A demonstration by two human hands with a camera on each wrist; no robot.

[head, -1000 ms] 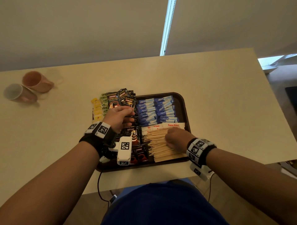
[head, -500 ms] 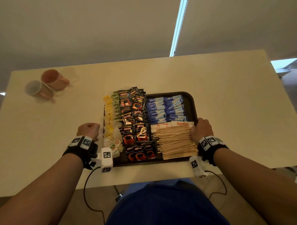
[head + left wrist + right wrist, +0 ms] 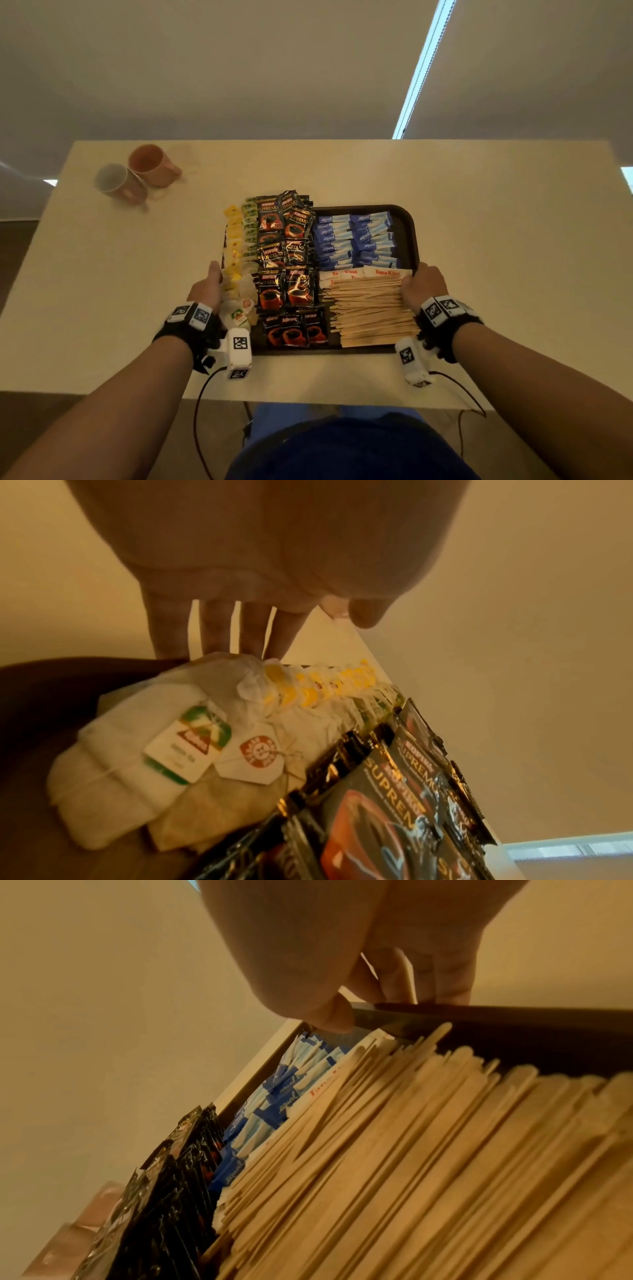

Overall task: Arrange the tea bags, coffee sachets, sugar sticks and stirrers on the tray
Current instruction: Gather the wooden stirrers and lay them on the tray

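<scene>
Head view, left to right: two pink mugs (image 3: 137, 174) lie on their sides at the far left of the counter (image 3: 496, 222), well apart from the dark tray (image 3: 409, 233). The left hand (image 3: 205, 289) now lies along the tray's left edge, beside the tea bags (image 3: 236, 246); half a second ago it sat as a loose fist on the counter, apart from the tray. In the left wrist view its fingers (image 3: 219, 626) point straight down to the tray's rim beside the white tea bags (image 3: 143, 750) — whether they curl under the rim is hidden.

Next come the black coffee sachets (image 3: 284, 260), standing in overlapping rows down the tray's middle, then the blue sugar sticks (image 3: 352, 240) in the far right section, with the wooden stirrers (image 3: 370, 311) stacked flat in the near right section. None of these has shifted since the earlier frame.

The right hand (image 3: 423, 286) is at the tray's right edge, much as it was half a second ago. The right wrist view shows its thumb inside the rim above the sugar sticks (image 3: 270, 1112) and its fingers (image 3: 445, 972) curled over the outside — clamped on the tray (image 3: 514, 1015) just past the stirrers (image 3: 411, 1150).
</scene>
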